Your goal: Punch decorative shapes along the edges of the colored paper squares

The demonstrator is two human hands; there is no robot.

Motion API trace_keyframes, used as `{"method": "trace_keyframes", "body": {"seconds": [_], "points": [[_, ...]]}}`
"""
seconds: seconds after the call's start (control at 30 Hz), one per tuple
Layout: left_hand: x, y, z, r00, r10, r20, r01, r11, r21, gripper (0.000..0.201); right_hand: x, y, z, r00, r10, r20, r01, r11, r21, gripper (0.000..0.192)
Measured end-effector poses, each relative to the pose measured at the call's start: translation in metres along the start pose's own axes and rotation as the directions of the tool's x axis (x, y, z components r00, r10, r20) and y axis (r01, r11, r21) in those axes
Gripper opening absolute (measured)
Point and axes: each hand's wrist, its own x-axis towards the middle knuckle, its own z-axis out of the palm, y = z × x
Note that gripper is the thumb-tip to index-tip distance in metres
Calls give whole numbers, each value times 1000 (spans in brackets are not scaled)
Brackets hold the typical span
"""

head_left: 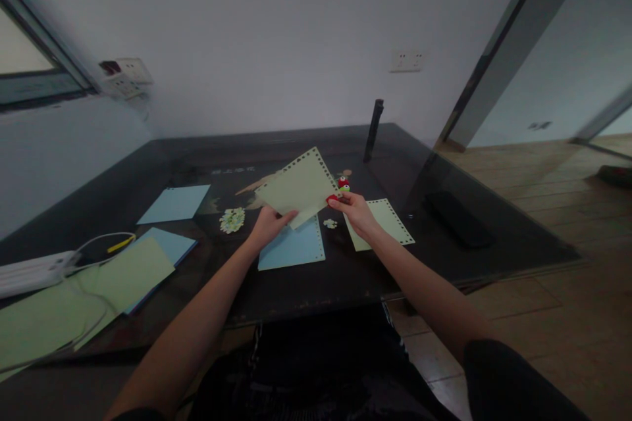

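A pale green sheet of paper [299, 187] is held tilted above the table, with a row of punched holes along its two far edges. My left hand [269, 227] pinches its lower left part, thumb on top. My right hand [356, 212] is closed around a small red paper punch [332, 198] at the sheet's right corner; fingers hide most of the punch. Just behind stand small red and green figures with eyes [343, 183]. A blue sheet [293, 247] lies beneath, and another pale green sheet with punched edges [382, 223] lies under my right wrist.
Paper cut-outs form a pile [232, 220] at left, with a smaller pile [330, 223] near my right hand. Blue paper [175, 204], green sheets [143, 270] and a white power strip with cable [37, 273] lie left. A black post [374, 130] stands behind; a dark flat object [459, 218] lies right.
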Motion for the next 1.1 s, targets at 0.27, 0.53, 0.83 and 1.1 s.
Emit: {"method": "trace_keyframes", "body": {"seconds": [0.27,0.53,0.83,1.1], "points": [[-1,6,-1,999,-33,-8,33,999,-7,24,-2,-5,1,1000,-13,20,14,999,-34,31],[1,3,-1,999,-50,-18,49,998,-28,27,-2,-2,2,999,8,48,-7,1000,-9,34],[2,-1,-2,997,-48,-62,46,999,-22,30,-2,-3,4,992,118,34,-120,989,86,52],[1,11,-6,995,-82,-55,79,996,-49,28,-1,-12,-6,973,112,203,-130,989,77,35]]}}
